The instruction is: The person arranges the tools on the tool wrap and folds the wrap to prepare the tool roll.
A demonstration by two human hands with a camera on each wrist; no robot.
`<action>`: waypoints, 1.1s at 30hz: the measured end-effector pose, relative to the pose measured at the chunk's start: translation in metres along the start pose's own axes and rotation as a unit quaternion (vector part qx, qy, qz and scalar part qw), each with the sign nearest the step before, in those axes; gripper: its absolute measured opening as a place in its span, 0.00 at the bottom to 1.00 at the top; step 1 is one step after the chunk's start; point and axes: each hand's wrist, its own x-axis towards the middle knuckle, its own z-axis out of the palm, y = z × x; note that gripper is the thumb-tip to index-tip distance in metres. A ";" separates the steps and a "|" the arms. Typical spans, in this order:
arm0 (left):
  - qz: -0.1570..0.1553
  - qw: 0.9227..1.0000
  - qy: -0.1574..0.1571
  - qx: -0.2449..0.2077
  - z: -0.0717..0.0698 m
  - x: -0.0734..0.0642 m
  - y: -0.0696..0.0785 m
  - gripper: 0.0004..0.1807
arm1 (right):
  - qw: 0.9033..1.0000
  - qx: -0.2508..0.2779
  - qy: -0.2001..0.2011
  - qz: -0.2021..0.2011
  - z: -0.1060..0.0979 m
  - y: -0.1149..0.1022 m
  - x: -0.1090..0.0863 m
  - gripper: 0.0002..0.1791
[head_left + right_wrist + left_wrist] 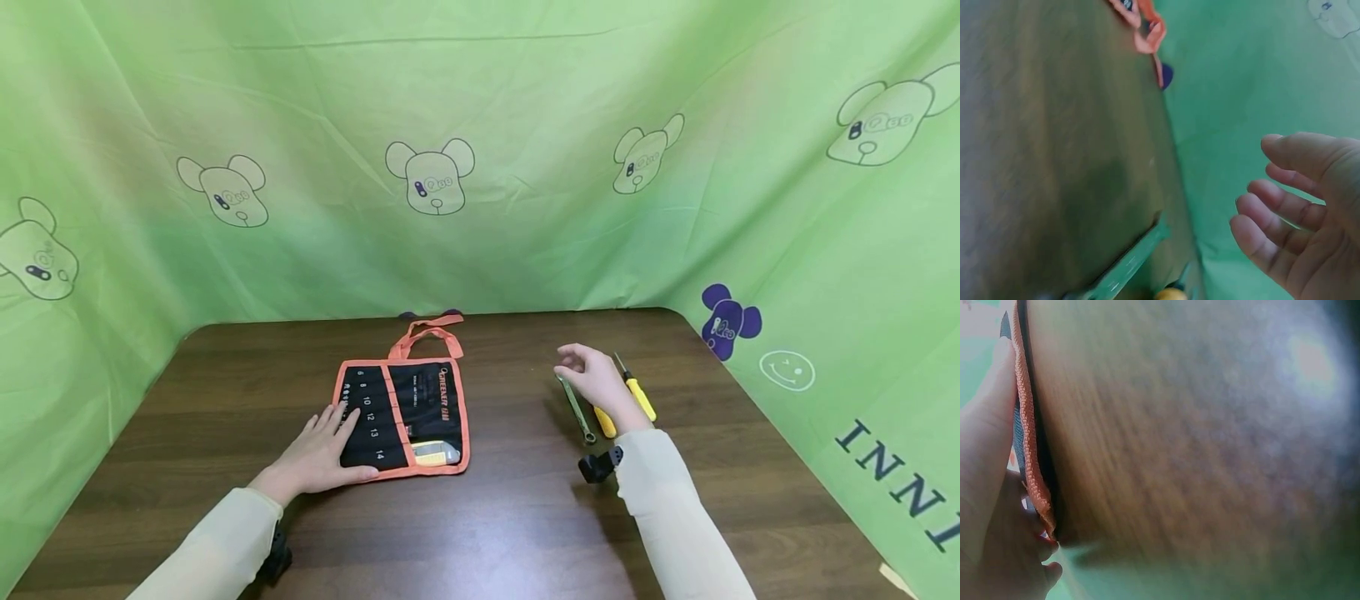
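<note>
A black tool pouch [427,387] with orange trim and printed size numbers lies flat on the table. My left hand [321,450] rests on its left part with fingers spread; the left wrist view has the thumb along the orange edge [1030,437]. In the pouch's lower right corner shows a yellow and grey tool [435,453]. My right hand [596,382] hovers over the right side, fingers loosely bent and nothing between them. Below it lies a wrench [576,410], also in the right wrist view as a greenish bar [1125,267].
Beside the wrench is a yellow handle [604,423], partly hidden by the right hand. A screwdriver with a yellow handle [641,400] lies farther right. Orange ties [427,335] stretch from the pouch to the table's back edge. A green printed curtain [525,250] surrounds the table.
</note>
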 end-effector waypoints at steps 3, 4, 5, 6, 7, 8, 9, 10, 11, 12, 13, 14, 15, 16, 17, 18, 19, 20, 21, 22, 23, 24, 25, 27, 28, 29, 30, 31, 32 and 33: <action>-0.001 1.000 0.000 0.000 0.000 -0.001 0.000 0.58 | 1.000 -0.012 -0.006 0.012 0.002 0.009 -0.004 0.18; -0.001 1.000 0.000 -0.001 0.000 -0.001 0.001 0.58 | 1.000 -0.018 -0.010 0.019 0.003 0.012 -0.005 0.18; -0.001 1.000 0.000 -0.001 0.000 -0.001 0.001 0.58 | 0.999 -0.024 -0.016 0.024 0.003 0.014 -0.006 0.18; -0.001 1.000 -0.001 -0.003 -0.001 -0.001 0.001 0.58 | 0.999 -0.029 -0.024 0.029 0.004 0.017 -0.007 0.18; -0.001 1.000 -0.001 -0.004 -0.001 -0.001 0.001 0.58 | 0.998 -0.035 -0.032 0.034 0.004 0.019 -0.009 0.18; -0.001 1.000 -0.002 -0.004 -0.001 -0.002 0.001 0.58 | 0.998 -0.041 -0.040 0.038 0.005 0.021 -0.010 0.18; -0.001 1.000 -0.002 -0.005 -0.001 -0.002 0.002 0.58 | 0.997 -0.047 -0.046 0.039 0.006 0.023 -0.010 0.18; -0.002 1.000 -0.002 -0.004 -0.001 -0.002 0.002 0.58 | 0.996 -0.052 -0.052 0.042 0.006 0.025 -0.011 0.18; -0.002 1.000 -0.002 -0.004 -0.001 -0.002 0.002 0.58 | 0.996 -0.056 -0.057 0.042 0.007 0.026 -0.012 0.18; -0.002 1.000 -0.002 -0.004 -0.001 -0.001 0.002 0.58 | 0.995 -0.059 -0.061 0.045 0.008 0.027 -0.012 0.18; -0.002 1.000 -0.002 -0.003 -0.001 -0.002 0.002 0.58 | 0.995 -0.063 -0.064 0.047 0.008 0.027 -0.012 0.18; -0.002 1.000 -0.001 -0.003 -0.001 -0.001 0.002 0.58 | 0.994 -0.065 -0.068 0.047 0.009 0.027 -0.012 0.18; -0.002 1.000 0.000 -0.003 -0.001 -0.002 0.002 0.58 | 0.994 -0.069 -0.070 0.047 0.009 0.027 -0.012 0.18; -0.002 1.000 0.000 -0.003 -0.001 -0.002 0.002 0.58 | 0.994 -0.074 -0.071 0.047 0.010 0.027 -0.013 0.19; -0.002 1.000 0.000 -0.003 -0.001 -0.002 0.001 0.58 | 0.993 -0.080 -0.072 0.047 0.011 0.027 -0.013 0.19; -0.002 1.000 0.000 -0.003 -0.001 -0.001 0.001 0.58 | 0.993 -0.085 -0.072 0.050 0.011 0.028 -0.013 0.19; -0.002 1.000 0.000 -0.003 -0.001 -0.001 0.001 0.58 | 0.992 -0.092 -0.072 0.048 0.012 0.028 -0.013 0.19; -0.002 1.000 0.000 -0.003 -0.001 -0.001 0.001 0.58 | 0.992 -0.098 -0.072 0.045 0.013 0.028 -0.013 0.19; -0.002 1.000 0.000 -0.003 -0.001 -0.001 0.001 0.58 | 0.991 -0.103 -0.069 0.045 0.014 0.029 -0.013 0.19; -0.002 1.000 0.000 -0.002 -0.001 -0.001 0.001 0.58 | 0.991 -0.107 -0.067 0.045 0.015 0.029 -0.013 0.18; -0.001 1.000 0.001 -0.001 -0.001 -0.001 0.001 0.58 | 0.991 -0.111 -0.065 0.045 0.016 0.029 -0.013 0.18; -0.001 1.000 0.001 -0.001 -0.001 -0.001 0.001 0.58 | 0.991 -0.113 -0.065 0.044 0.016 0.029 -0.013 0.17; -0.001 1.000 0.001 -0.001 -0.001 -0.002 0.001 0.58 | 0.990 -0.114 -0.064 0.043 0.017 0.029 -0.013 0.17; -0.001 1.000 0.000 -0.001 -0.001 -0.002 0.001 0.58 | 0.990 -0.117 -0.067 0.046 0.017 0.027 -0.014 0.16; -0.002 1.000 0.000 -0.002 -0.001 -0.002 0.001 0.58 | 0.990 -0.116 -0.069 0.049 0.017 0.026 -0.014 0.16; -0.002 1.000 0.000 -0.002 -0.001 -0.002 0.001 0.58 | 0.989 -0.116 -0.072 0.053 0.017 0.024 -0.014 0.15; -0.002 1.000 0.000 -0.003 -0.001 -0.002 0.002 0.58 | 0.989 -0.115 -0.075 0.056 0.016 0.023 -0.015 0.14; -0.001 1.000 0.000 -0.003 -0.001 -0.002 0.002 0.58 | 0.988 -0.115 -0.078 0.060 0.016 0.022 -0.015 0.13; -0.001 1.000 0.000 -0.003 -0.001 -0.002 0.002 0.58 | 0.988 -0.116 -0.081 0.065 0.016 0.021 -0.015 0.12; -0.002 1.000 -0.001 -0.003 -0.002 -0.002 0.002 0.58 | 0.987 -0.117 -0.081 0.068 0.016 0.020 -0.015 0.11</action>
